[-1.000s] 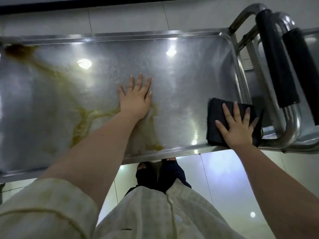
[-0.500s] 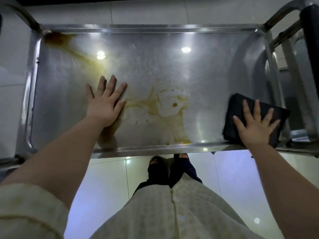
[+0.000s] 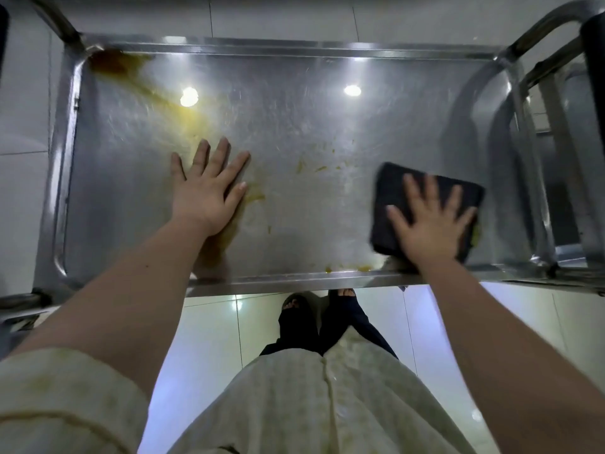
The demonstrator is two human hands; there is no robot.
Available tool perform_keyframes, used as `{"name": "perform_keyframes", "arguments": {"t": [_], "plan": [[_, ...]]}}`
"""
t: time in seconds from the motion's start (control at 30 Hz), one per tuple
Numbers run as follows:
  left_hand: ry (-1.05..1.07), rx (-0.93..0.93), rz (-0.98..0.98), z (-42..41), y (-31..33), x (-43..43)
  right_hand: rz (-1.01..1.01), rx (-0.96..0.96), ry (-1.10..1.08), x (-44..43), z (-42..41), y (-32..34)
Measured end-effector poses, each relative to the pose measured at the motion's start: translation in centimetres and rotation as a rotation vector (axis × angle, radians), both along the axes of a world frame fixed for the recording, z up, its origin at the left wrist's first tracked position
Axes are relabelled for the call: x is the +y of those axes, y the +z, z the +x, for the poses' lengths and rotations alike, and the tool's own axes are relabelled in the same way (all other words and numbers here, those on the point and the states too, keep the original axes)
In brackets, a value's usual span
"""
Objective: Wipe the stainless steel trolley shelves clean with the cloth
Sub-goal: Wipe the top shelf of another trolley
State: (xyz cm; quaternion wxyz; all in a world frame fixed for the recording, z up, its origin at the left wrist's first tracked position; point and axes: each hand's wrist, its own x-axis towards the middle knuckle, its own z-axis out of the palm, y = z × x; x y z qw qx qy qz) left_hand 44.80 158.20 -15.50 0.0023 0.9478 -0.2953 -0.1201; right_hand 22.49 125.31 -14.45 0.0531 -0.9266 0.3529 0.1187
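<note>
Near right corner of scratched stainless steel trolley shelf (image 3: 327, 126): black folded cloth (image 3: 391, 191), soft, limp, light; probably damp, should slide easily. Best worked flat under palm. Right hand (image 3: 429, 231) flat on it, fingers spread, pressing. Left hand (image 3: 206, 188) open, flat on steel left of centre. Shelf slick, raised rim; yellow-brown residue (image 3: 114, 65) far left corner, flecks mid-shelf. Pale glossy tiled floor (image 3: 209, 339) below.

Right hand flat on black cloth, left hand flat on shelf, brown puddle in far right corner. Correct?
No: the head view shows the brown puddle in the far left corner of the shelf. The right hand on the black cloth and left hand on the shelf are correct.
</note>
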Motion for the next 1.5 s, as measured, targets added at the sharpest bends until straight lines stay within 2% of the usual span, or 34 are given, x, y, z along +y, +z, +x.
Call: {"name": "perform_keyframes", "arguments": {"t": [0.1, 0.17, 0.37, 0.43, 0.53, 0.63, 0.7, 0.77, 0.83, 0.9, 1.03, 1.1, 1.17, 1.23, 1.37, 1.43, 1.5], "plan": [[-0.004, -0.003, 0.006, 0.2, 0.0, -0.3, 0.046, 0.045, -0.242, -4.2, -2.6, 1.2], [0.002, -0.003, 0.013, 0.2, 0.0, -0.3, 0.048, 0.042, -0.246, -1.9, -1.6, 1.2], [-0.001, 0.004, 0.003, 0.0, 0.2, 0.4, 0.053, -0.024, 0.303, 18.1, 4.9, -0.3], [0.000, -0.006, 0.005, -0.3, 0.2, 0.8, 0.108, -0.030, 0.426, 20.4, 5.5, -0.1], [0.001, -0.001, -0.005, -0.5, 0.0, 1.0, 0.056, -0.061, 0.467, 14.7, 3.0, -0.5], [0.009, 0.002, -0.015, -0.5, -0.1, 0.8, -0.006, -0.011, 0.225, 4.5, -2.4, -0.2], [0.008, -0.005, -0.018, -0.5, -0.2, 0.5, 0.028, 0.037, 0.067, -1.4, -5.7, 0.7], [0.012, -0.015, -0.027, -0.7, -0.4, 0.5, 0.052, 0.079, -0.011, -3.7, -6.9, 1.1], [0.010, -0.023, -0.027, -0.7, -0.5, 0.5, 0.042, 0.080, -0.054, -1.7, -5.3, 0.8], [-0.003, -0.016, -0.023, -0.7, -0.6, 0.5, 0.020, 0.056, 0.007, 3.2, -2.0, 0.1], [-0.009, -0.011, -0.035, -0.8, -0.7, 1.3, 0.059, 0.016, 0.315, 15.5, 4.6, -0.4], [-0.021, -0.017, -0.035, -0.9, -0.7, 1.7, 0.086, -0.003, 0.416, 17.8, 5.8, -0.2], [-0.024, -0.010, -0.044, -0.9, -0.6, 1.7, 0.093, -0.048, 0.461, 15.6, 5.0, -0.3], [-0.008, 0.001, -0.056, -1.0, -0.5, 1.4, 0.059, -0.061, 0.365, 10.4, 2.6, -0.5], [0.000, -0.004, -0.050, -1.2, -0.3, 0.9, 0.025, 0.016, -0.084, -1.7, -2.6, 0.5], [0.000, -0.007, -0.036, -1.0, -0.2, 0.7, 0.046, 0.040, -0.226, -3.4, -2.2, 1.0], [0.007, -0.004, -0.030, -0.8, -0.2, 0.4, 0.031, 0.021, -0.230, -1.3, 0.7, 0.9]]}}
